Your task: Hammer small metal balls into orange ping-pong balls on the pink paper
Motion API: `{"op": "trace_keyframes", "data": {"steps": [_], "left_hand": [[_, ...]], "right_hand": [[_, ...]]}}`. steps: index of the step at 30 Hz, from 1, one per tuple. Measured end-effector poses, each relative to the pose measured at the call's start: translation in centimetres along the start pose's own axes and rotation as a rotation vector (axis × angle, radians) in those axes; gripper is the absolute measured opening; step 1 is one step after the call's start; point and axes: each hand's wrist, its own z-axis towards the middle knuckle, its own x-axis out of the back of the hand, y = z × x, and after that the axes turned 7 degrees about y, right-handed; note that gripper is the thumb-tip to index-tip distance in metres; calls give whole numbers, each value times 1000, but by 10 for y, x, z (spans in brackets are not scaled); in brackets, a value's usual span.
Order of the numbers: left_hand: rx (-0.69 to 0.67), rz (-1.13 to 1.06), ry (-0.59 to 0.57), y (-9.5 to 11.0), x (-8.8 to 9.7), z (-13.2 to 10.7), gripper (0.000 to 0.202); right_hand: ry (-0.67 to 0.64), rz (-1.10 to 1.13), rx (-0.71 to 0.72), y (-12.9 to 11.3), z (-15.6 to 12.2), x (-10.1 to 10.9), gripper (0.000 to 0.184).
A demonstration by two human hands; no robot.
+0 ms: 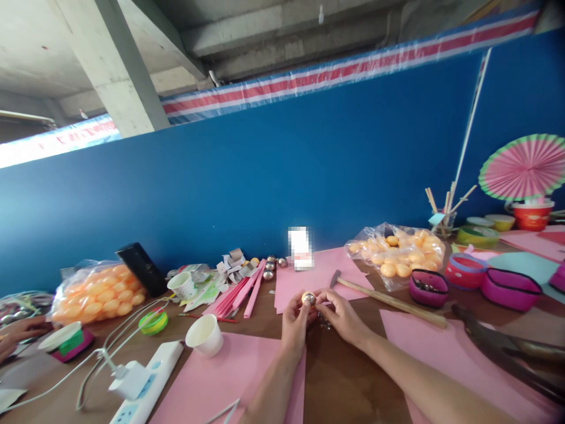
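Observation:
My left hand (295,320) and my right hand (341,315) meet over the brown table (348,383), fingers pinched together. Between the fingertips sits a small round ball (308,298), pale orange with a shiny metal look. Both hands grip it. A wooden-handled hammer (388,300) lies just beyond my right hand. Pink paper sheets (309,274) lie under and around the hands.
Bags of orange balls sit at the left (99,291) and right (399,253). White paper cups (205,334), a power strip (148,383), pink strips (241,291), metal balls (270,266), magenta bowls (509,288), scissors (512,347) and a paper fan (523,168) surround. Another person's hand (17,333) shows at the far left.

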Motion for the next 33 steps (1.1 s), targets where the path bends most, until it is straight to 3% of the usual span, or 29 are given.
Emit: {"op": "trace_keyframes", "data": {"steps": [10,33], "left_hand": [[1,3,37,2,-2,0,48],[-6,-65,-16,3,0,-3,45]], "right_hand": [[-2,-13,-3,0,0,0,10],[11,17,-47,5,1,0,11]]}}
